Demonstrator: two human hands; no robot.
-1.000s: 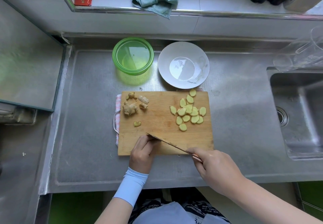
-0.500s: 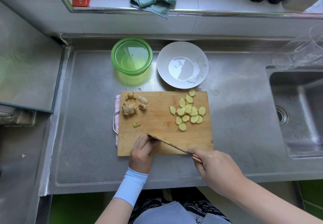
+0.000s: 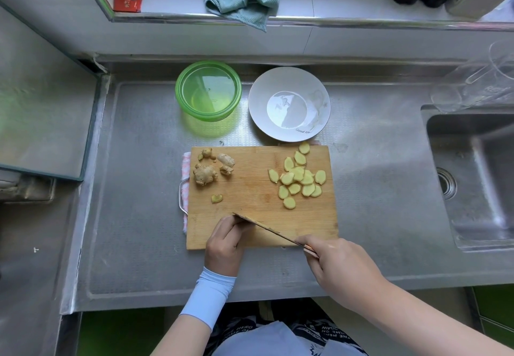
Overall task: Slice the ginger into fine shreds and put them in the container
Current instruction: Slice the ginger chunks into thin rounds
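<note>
Stainless steel worktop fills the view, with a sink sunk into its right end. At the near edge of the wooden cutting board the right hand is wrapped round the handle of a knife. The blade runs on a slant from that hand, away and to the left. Its tip end meets the left hand, whose fingers are curled with the knuckles against the flat of the blade. Whatever is pinned under those fingers is hidden, so I cannot tell whether they hold a piece.

Beyond the blade, toward the board's far right corner, lie the ginger slices. They are pale yellow ovals, thin and flat, some overlapping in a loose heap and a few strung out toward the far edge. No shreds show anywhere. The heap sits nearer the knife hand than the guiding hand, so stacking it under the blade would likely mean drawing the slices back toward the near edge.

By the far left corner rest the unpeeled ginger knobs, tan and lumpy, with one small offcut just nearer.

Off the board, past its far left corner, stands the green container, open and with nothing seen inside. It is well apart from the slices. A white plate sits just beside it to the right.
</note>
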